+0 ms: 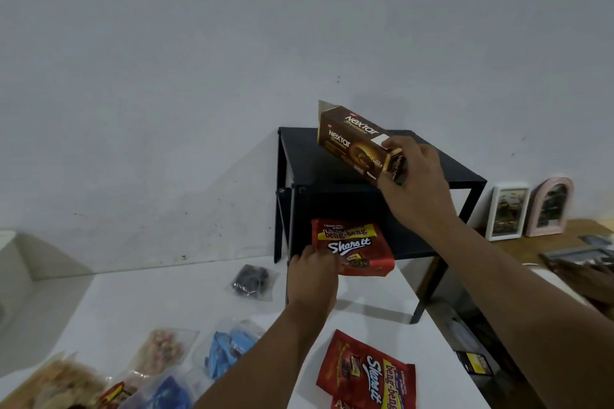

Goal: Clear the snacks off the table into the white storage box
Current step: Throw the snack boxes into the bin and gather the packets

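Note:
My right hand (pixel 415 183) grips a brown Nextar biscuit box (pixel 352 143) by its near end, tilted above the top of a black metal shelf rack (pixel 458 173). My left hand (pixel 312 276) holds the lower left corner of a red Beng-Beng Share It bag (pixel 355 249), which stands upright at the rack's lower shelf. A second red Beng-Beng bag (pixel 365 372) lies flat on the white table (pixel 133 295). No white storage box is clearly in view.
On the table lie a clear bag of dark sweets (pixel 252 280), a bag of blue-wrapped sweets (pixel 229 349), a bag of pinkish snacks (pixel 162 349) and more packets at the bottom left. Two picture frames (pixel 528 209) stand on a wooden surface to the right.

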